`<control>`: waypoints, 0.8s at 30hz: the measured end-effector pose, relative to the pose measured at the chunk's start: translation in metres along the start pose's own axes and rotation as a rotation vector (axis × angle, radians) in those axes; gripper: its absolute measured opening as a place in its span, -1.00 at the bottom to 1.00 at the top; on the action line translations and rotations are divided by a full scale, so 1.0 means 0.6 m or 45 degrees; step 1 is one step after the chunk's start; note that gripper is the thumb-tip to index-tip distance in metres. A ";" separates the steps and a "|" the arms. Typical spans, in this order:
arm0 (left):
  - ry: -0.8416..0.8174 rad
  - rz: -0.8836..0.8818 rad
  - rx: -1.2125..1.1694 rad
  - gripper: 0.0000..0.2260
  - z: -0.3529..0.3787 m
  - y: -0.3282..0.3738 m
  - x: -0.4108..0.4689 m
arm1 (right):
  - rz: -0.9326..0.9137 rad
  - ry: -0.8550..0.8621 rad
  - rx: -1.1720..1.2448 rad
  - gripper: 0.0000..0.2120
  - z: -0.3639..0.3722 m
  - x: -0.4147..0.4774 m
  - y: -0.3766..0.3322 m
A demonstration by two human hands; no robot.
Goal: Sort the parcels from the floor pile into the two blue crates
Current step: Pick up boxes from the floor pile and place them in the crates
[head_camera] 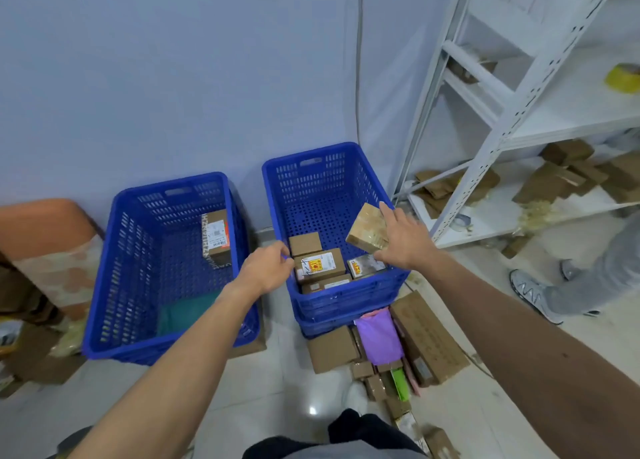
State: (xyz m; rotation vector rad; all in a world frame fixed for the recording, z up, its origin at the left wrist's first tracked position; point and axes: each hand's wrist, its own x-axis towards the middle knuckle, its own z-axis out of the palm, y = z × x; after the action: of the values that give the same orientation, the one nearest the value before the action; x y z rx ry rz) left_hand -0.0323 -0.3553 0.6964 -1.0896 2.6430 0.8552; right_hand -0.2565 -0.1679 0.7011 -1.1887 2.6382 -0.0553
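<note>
Two blue crates stand side by side against the wall. The left crate [100, 285] holds an upright labelled box [216, 237] and a green bag [187, 311]. Several labelled cardboard boxes [320, 264] lie in the right crate [346, 297]. My right hand [403, 242] holds a tan taped parcel [365, 228], tilted, above the right side of that crate. My left hand [270, 268] hovers at the right crate's left rim with loosely curled fingers and nothing visible in them. The floor pile, with a purple bag [379, 337] and brown boxes [427, 337], lies just in front of the right crate.
A white metal shelf [502, 112] with cardboard pieces and a yellow tape roll [623, 78] stands at the right. Another person's legs and a sneaker [533, 294] are beside it. An orange container [41, 226] and more boxes sit at the left.
</note>
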 end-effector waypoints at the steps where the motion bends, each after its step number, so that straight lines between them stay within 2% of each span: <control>1: -0.004 -0.012 -0.007 -0.74 0.005 0.006 0.014 | -0.014 -0.009 -0.012 0.09 0.001 0.019 0.009; 10: -0.083 -0.043 0.038 -0.70 0.035 0.010 0.118 | -0.175 -0.128 -0.008 0.02 0.034 0.157 0.029; 15: -0.101 -0.048 -0.033 -0.77 0.040 -0.024 0.207 | -0.203 -0.145 -0.124 0.00 0.076 0.232 0.025; 24: -0.074 0.155 -0.011 -0.84 0.066 -0.095 0.411 | -0.111 -0.300 -0.212 -0.02 0.203 0.396 0.020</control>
State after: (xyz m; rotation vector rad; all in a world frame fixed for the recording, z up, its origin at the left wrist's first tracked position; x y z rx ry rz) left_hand -0.1742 -0.5131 0.5524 -0.8990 2.6823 0.9070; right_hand -0.3876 -0.3284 0.5321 -1.2758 2.4225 0.2773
